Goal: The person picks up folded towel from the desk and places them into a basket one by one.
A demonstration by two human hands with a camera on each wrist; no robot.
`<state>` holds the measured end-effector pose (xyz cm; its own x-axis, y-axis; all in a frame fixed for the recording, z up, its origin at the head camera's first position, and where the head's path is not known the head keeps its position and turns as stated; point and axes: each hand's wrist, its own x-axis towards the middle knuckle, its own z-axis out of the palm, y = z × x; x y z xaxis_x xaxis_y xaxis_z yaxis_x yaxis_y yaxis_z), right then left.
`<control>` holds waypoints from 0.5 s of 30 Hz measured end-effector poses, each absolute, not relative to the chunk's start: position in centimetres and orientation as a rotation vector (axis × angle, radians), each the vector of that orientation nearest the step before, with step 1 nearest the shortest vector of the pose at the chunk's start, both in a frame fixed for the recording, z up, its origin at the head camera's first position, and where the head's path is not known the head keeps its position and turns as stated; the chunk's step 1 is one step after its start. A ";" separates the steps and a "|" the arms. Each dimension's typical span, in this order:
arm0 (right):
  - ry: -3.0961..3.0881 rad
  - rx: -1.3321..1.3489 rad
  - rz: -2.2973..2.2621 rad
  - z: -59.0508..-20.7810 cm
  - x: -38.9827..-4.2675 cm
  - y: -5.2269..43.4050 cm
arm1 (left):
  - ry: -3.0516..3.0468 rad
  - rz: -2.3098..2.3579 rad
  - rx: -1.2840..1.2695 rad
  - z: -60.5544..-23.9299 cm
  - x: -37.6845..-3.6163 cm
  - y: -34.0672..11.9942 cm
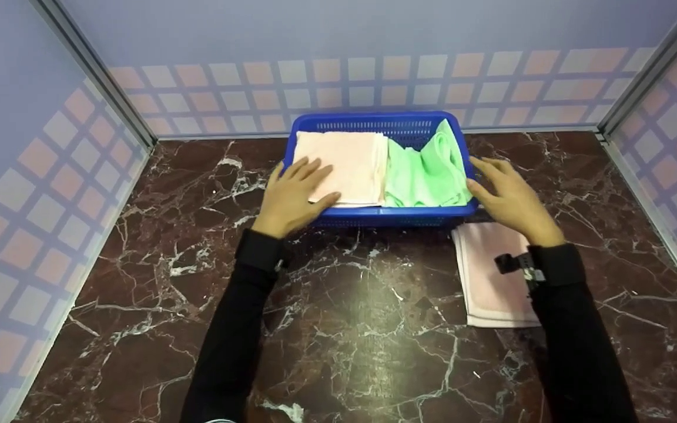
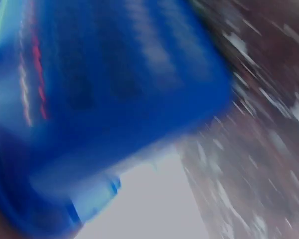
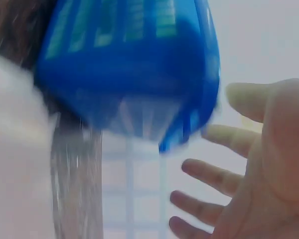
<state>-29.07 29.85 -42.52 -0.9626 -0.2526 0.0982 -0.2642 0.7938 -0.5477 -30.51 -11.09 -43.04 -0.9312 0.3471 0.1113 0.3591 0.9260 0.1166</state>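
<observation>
A blue plastic basket [image 1: 381,211] stands near the back wall, holding folded pale peach towels [image 1: 344,164] on its left and bright green towels [image 1: 424,173] on its right. My left hand [image 1: 292,197] lies across the basket's front left corner, its fingers spread over the peach towels. At the right end of the basket, my right hand [image 1: 509,197] reaches alongside the rim with fingers extended. The right wrist view shows that hand's fingers [image 3: 209,174] apart and straight beside the blue basket wall [image 3: 124,69]. The left wrist view is blurred and filled by the basket [image 2: 114,99].
A folded pale pink towel [image 1: 494,288] lies on the dark marbled tabletop [image 1: 368,329], partly under the right forearm. Checkered panels enclose the back [image 1: 362,76] and both sides.
</observation>
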 end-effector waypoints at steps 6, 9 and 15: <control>-3.225 0.304 0.741 -42.9 -26.6 35.9 | -2.944 -0.300 -0.595 -43.8 -30.1 -12.0; -3.324 0.300 0.732 -43.7 -25.2 39.0 | -2.952 -0.296 -0.587 -43.6 -30.0 -11.9; -3.394 0.405 0.819 -45.8 -24.3 42.3 | -2.965 -0.301 -0.573 -43.6 -30.0 -11.8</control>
<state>-24.28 42.34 -45.78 -0.9056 -0.2995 -0.3004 -0.1297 0.8697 -0.4763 -30.01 -11.82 -43.63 -0.9231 0.3576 0.1411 0.3787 0.9092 0.1729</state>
